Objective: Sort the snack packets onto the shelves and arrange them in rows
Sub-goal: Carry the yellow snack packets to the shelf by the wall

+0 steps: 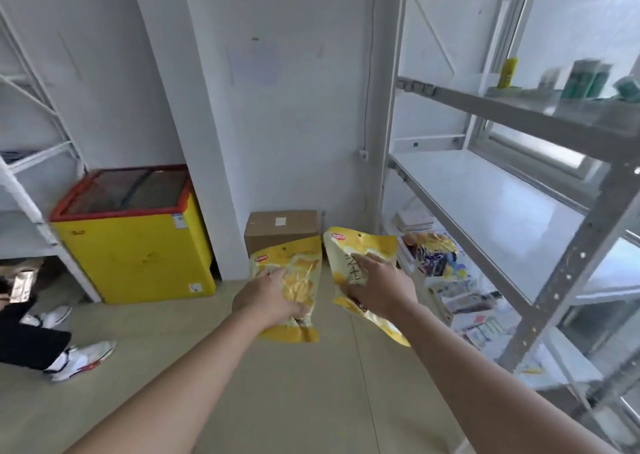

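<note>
I hold two yellow snack packets out in front of me above the floor. My left hand (268, 296) grips the left yellow packet (298, 263), which hangs roughly upright. My right hand (379, 285) grips the right yellow packet (360, 247), tilted toward the metal shelving unit (568, 256) on the right. A bare white shelf (485, 197) lies at middle height there. More snack packets (434, 251) sit on the lower shelf, just right of my right hand.
A yellow chest freezer (138, 245) with a red rim stands at the left wall. A cardboard box (282, 228) sits behind the packets. Green and yellow containers (585, 77) stand on the upper shelf. Another person's legs and white shoes (83, 358) are at the left.
</note>
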{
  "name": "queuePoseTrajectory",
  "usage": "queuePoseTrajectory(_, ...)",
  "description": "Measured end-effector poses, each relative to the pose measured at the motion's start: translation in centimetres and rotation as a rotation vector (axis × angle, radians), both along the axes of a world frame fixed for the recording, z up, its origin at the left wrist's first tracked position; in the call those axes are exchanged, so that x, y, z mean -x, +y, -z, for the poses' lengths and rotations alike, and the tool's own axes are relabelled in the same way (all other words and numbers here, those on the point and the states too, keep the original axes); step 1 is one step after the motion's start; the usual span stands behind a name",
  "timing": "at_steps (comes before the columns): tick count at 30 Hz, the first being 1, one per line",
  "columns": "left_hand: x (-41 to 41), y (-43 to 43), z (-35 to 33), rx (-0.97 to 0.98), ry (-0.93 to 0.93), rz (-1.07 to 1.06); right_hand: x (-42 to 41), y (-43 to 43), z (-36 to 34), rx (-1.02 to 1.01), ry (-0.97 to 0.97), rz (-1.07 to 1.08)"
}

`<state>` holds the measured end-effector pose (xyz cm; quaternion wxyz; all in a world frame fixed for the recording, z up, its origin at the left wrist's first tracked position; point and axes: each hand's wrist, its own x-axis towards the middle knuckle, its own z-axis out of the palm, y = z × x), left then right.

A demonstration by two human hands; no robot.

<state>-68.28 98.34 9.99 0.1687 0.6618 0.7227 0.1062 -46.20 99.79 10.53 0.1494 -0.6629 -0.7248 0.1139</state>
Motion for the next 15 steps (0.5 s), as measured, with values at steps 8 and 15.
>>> queuePoseTrajectory(8, 1.4, 19.1, -1.1, -0.018, -0.005, -0.031, 1.6, 20.2, -0.9, -0.007, -0.008, -0.067)
queuePoseTrajectory(15, 2.8, 36.8, 1.9, 0.002, -0.044, 0.019, 2.9, 37.0, 2.3, 0.033, -0.04, -0.026)
